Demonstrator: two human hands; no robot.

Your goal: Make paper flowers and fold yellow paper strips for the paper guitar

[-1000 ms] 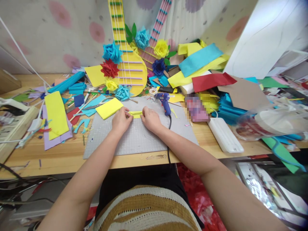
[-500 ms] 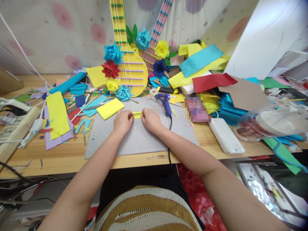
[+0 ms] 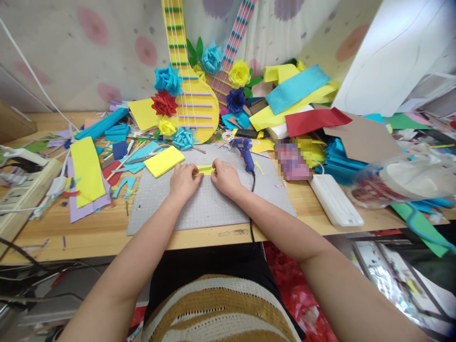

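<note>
Between my two hands, a narrow strip of yellow paper [image 3: 205, 170] stretches just above the grey cutting mat [image 3: 210, 209]; a crease or fold runs along it. My left hand [image 3: 184, 180] pinches its left end, and my right hand [image 3: 225, 176] pinches the right end. The fingers hide both ends. To the right of my right hand stands a blue hot glue gun [image 3: 245, 153], its black cord trailing over the front edge. A folded yellow sheet [image 3: 164, 161] lies on the mat behind my left hand, with scissors [image 3: 147, 154] beside it.
Two paper guitars, one yellow [image 3: 197, 104], one pink [image 3: 221, 83], lean at the back with paper flowers. Coloured sheets [image 3: 298, 89] pile up at right, near a white power bank-like box [image 3: 337, 202] and a plastic bag [image 3: 402, 183]. A power strip [image 3: 30, 199] stands left.
My fingers have shifted slightly on the yellow strip, the left thumb now nearer its front edge. The view has moved a little; other things stay where they were.
</note>
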